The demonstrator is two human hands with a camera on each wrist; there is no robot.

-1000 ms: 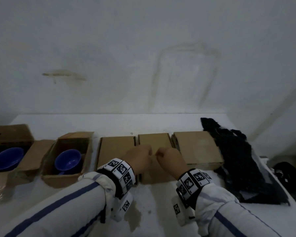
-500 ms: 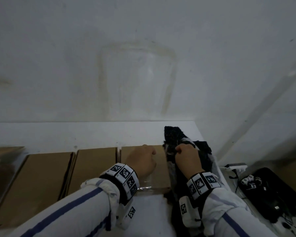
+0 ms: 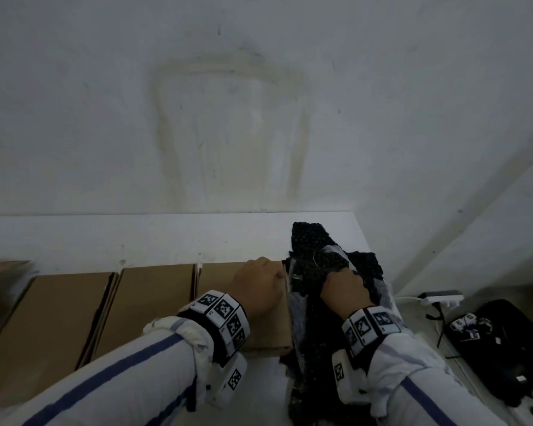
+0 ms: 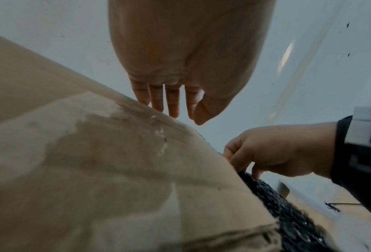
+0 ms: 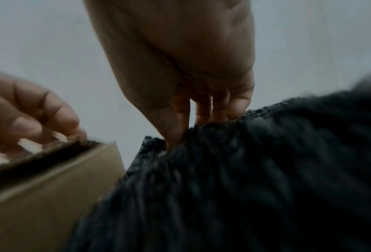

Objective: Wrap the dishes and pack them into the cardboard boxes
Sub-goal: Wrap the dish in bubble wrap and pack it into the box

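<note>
Nearest the camera, two white sleeves with blue stripes (image 3: 111, 382) reach forward, each wrist wearing a band of black-and-white marker tiles (image 3: 225, 318). Just past the bands, the left hand (image 3: 256, 287) lies on top of a closed cardboard box (image 3: 219, 278); its fingers (image 4: 156, 100) are fairly straight, and their tips touch the lid near its far right corner, holding nothing. Right beside it, the right hand (image 3: 345, 287) sits on a heap of black bubble wrap (image 3: 314, 253), its thumb and fingers (image 5: 201, 112) pinching a fold of that wrap. The wrap lies against the right side of the box under the left hand and runs back toward the person along the white surface (image 3: 136, 238).

Left of the left hand, two more closed boxes (image 3: 154, 305) stand side by side in a row with the first, sides nearly touching. Whether dishes are inside the closed boxes cannot be told.

Right of the right hand, off the surface's edge and lower down, lie a white power strip (image 3: 440, 298) and a dark bag with small gadgets and cables (image 3: 499, 348). Beyond both hands, the surface meets a stained white wall (image 3: 228, 118).
</note>
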